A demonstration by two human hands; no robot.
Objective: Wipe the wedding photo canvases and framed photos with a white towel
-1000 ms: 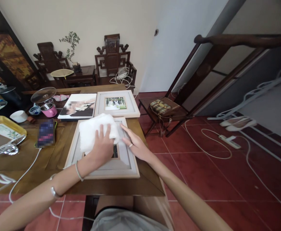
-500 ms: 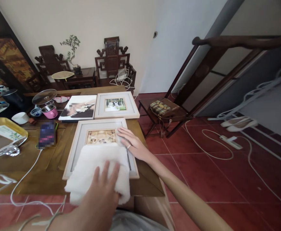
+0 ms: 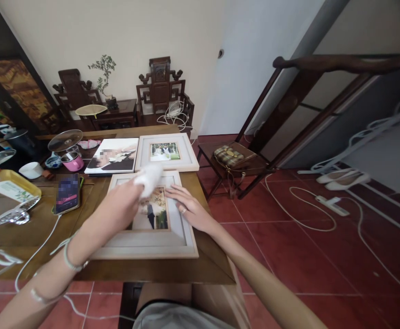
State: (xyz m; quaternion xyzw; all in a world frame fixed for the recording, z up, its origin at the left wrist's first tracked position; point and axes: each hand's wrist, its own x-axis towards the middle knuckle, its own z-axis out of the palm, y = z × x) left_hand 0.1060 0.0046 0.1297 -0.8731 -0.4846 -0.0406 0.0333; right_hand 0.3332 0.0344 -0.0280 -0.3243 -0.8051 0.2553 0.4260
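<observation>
A pale picture frame lies flat near the table's front edge, with a photo in its middle. My left hand grips a white cloth over the upper part of this frame; the cloth is bunched up and somewhat blurred. On the frame's right side rests my right hand, fingers stretched out, a ring on one of them. Behind it lie a second framed photo and, to its left, a photo album or print with a white and black cover.
Left on the wooden table are a phone on a white cable, an oil-like bottle, a pink cup and a white cup. A chair holding a checked bag stands right. Cables cross the red floor.
My left hand has moved the cloth from the frame's lower part up to its top, and the cloth is now bunched. More of the photo shows. My right hand has stayed on the frame.
</observation>
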